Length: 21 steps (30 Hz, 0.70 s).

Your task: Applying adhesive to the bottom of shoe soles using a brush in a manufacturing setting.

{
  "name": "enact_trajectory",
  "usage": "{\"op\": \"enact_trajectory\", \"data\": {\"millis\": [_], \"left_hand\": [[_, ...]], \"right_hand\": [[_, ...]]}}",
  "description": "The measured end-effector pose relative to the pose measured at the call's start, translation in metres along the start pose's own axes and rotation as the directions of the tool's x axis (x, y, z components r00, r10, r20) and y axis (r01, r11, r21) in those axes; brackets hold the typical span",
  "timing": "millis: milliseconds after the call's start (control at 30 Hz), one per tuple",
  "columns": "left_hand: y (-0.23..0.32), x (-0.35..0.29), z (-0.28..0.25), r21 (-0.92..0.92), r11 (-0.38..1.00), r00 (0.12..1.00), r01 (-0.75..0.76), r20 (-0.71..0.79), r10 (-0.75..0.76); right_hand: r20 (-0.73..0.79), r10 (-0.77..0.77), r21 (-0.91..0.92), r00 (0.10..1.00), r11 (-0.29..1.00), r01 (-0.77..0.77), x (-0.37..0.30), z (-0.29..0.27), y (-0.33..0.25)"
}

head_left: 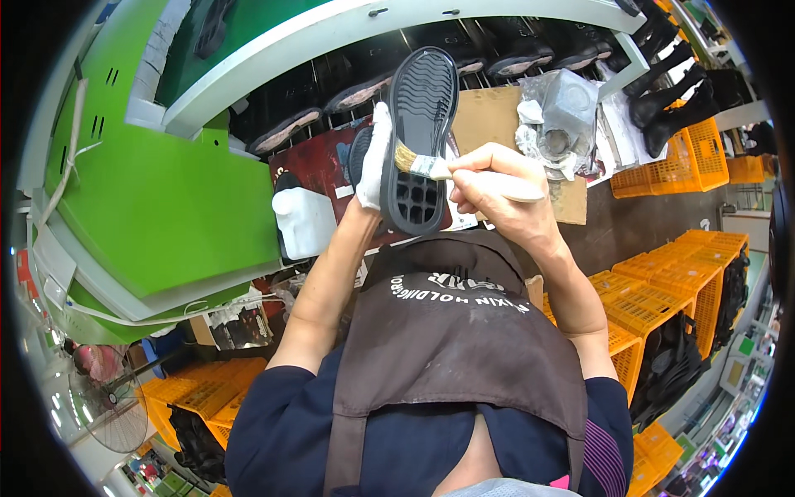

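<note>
My left hand (378, 161), in a white glove, grips a black shoe sole (425, 91) by its left edge. The sole stands nearly upright before me, with a wavy tread at its upper part and open square cells lower down. In my bare right hand (507, 195) is a flat paintbrush (427, 167) with a pale handle. Its tan bristles touch the sole around the middle, just above the cells. Behind my left hand, part of a second dark sole (358, 157) shows; I cannot tell whether that hand holds it too.
A white plastic jug (304, 222) stands left of my left forearm. Beyond the sole are cardboard (484, 116), a plastic-wrapped container (571, 103) and a rack of black boots (294, 103). A green machine (166, 224) fills the left; orange crates (662, 286) stand right.
</note>
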<state>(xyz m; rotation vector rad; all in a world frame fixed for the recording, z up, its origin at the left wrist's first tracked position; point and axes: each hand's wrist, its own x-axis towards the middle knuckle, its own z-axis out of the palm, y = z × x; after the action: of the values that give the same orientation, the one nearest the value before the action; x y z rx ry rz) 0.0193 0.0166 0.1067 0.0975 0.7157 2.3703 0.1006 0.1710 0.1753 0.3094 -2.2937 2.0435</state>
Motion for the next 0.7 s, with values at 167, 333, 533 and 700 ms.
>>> {"op": "enact_trajectory", "data": {"millis": [167,333,533,700], "left_hand": [[0.003,0.007,-0.02,-0.132,0.99,0.997,0.05,0.064,-0.042],[0.004,-0.002,-0.01,-0.17,0.976,0.988,0.139,-0.041,-0.148],[0.01,-0.024,0.009,-0.173,0.91,0.922,0.378,-0.022,-0.387],[0.012,-0.036,0.018,0.081,0.869,0.87,0.489,-0.121,-0.478]], "right_hand": [[0.044,0.067,0.042,0.997,0.997,-0.069,-0.005,0.002,-0.007],[0.166,0.17,0.153,0.971,0.969,-0.196,-0.002,-0.004,-0.018],[0.374,0.155,0.108,0.914,0.972,-0.209,0.012,-0.016,-0.021],[0.528,0.115,0.115,0.841,0.972,-0.205,0.025,-0.023,-0.013]]}}
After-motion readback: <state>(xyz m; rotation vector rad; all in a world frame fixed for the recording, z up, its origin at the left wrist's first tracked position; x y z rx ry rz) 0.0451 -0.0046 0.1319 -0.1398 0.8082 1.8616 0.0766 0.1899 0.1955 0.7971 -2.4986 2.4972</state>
